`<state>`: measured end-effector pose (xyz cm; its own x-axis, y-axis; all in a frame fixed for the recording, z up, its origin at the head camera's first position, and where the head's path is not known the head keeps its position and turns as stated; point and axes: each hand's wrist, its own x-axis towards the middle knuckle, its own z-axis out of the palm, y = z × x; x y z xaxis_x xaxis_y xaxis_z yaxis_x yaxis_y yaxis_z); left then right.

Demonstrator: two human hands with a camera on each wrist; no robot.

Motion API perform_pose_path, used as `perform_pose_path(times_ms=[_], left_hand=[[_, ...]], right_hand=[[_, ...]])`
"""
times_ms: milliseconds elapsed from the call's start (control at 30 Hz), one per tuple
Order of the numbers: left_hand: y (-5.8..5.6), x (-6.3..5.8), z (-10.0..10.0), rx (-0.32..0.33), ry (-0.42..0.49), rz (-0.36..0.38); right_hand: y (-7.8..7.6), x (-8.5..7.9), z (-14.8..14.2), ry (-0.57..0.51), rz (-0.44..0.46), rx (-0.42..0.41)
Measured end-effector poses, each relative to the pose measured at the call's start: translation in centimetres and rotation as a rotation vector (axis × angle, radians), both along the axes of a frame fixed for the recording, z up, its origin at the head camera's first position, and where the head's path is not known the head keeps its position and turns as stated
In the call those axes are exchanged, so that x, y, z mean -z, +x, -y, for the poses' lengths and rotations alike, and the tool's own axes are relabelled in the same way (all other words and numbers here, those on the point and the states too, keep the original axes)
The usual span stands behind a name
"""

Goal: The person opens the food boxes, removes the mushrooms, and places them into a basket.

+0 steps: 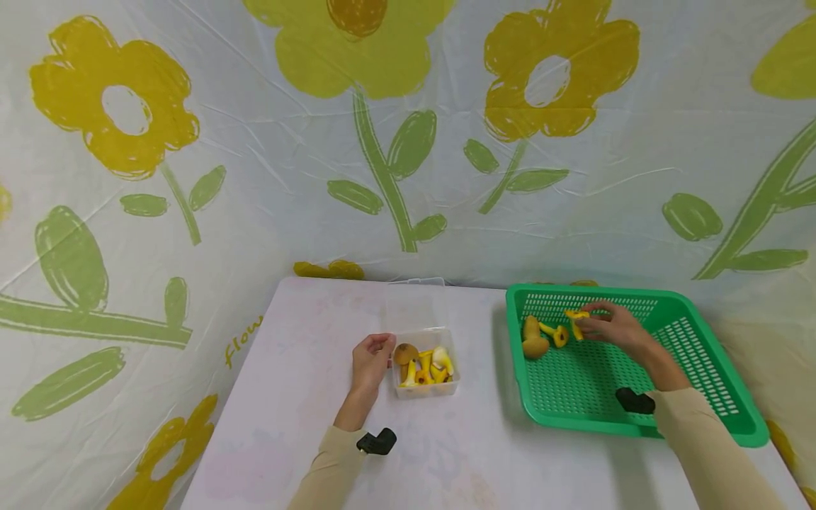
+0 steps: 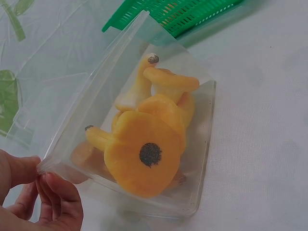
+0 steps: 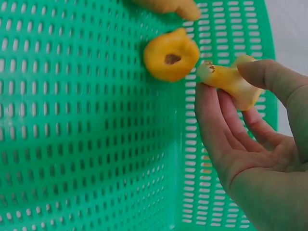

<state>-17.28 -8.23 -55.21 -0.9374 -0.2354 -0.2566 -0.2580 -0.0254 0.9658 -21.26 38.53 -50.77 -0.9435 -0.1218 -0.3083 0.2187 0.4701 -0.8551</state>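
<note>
My right hand (image 1: 608, 327) pinches a yellow mushroom (image 3: 231, 82) by its cap over the green plastic basket (image 1: 574, 423); the pale stem end points away from the palm. Below it in the basket lie another yellow mushroom (image 3: 171, 56) with a dark centre and a brown, thick-stemmed mushroom (image 1: 534, 340). With thumb and fingertips, my left hand (image 1: 371, 363) pinches the left rim corner of a clear plastic box (image 2: 204, 159). Inside that box are several yellow mushrooms (image 2: 144, 154) and a brown-capped one (image 1: 406, 353). The box lid (image 1: 416, 304) is flipped back, away from me.
Both containers stand on a white table (image 1: 472, 453), the basket to the right of the box. A white cloth (image 1: 255, 142) with printed yellow flowers hangs behind the table and along its left side. A black wrist camera (image 1: 377, 442) sits at my left sleeve.
</note>
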Motion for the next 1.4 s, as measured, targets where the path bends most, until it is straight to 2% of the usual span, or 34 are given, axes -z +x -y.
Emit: perform_pose_path(times_ms=[100, 167, 200, 267, 367, 433, 633, 867, 1167, 1400], left_hand=[[0.5, -1.5, -0.2, 0.012, -0.003, 0.007], [0.8, -2.4, -0.2, 0.02, -0.001, -0.014], [0.8, -2.5, -0.3, 0.022, -0.004, -0.011], [0.7, -2.1, -0.3, 0.023, 0.001, -0.02], [0.1, -0.4, -0.2, 0.012, 0.008, -0.022], [-0.1, 0.2, -0.3, 0.004, 0.015, -0.019], [-0.1, 0.4, -0.4, 0.0, 0.013, -0.013], [-0.1, 0.4, -0.3, -0.006, 0.017, -0.021], [-0.2, 0.3, -0.1, -0.003, 0.011, -0.016], [-0.1, 0.3, 0.1, 0.004, 0.007, -0.038]], right_hand=[[0.0, 0.4, -0.6, 0.017, 0.031, 0.003], [0.0, 0.6, -0.9, 0.03, 0.058, 0.013], [0.0, 0.7, -1.0, 0.034, 0.073, 0.02], [0.0, 0.9, -1.1, 0.053, 0.09, 0.024], [-0.1, 1.1, -1.2, 0.101, 0.092, 0.022], [-0.1, 1.3, -1.1, 0.14, 0.082, 0.007], [0.2, 1.5, -0.9, 0.173, 0.076, -0.034], [0.3, 1.0, -0.3, 0.206, 0.06, -0.044], [1.3, -1.2, 1.8, 0.299, -0.025, -0.086], [1.9, -2.5, 4.3, 0.256, -0.111, -0.11]])
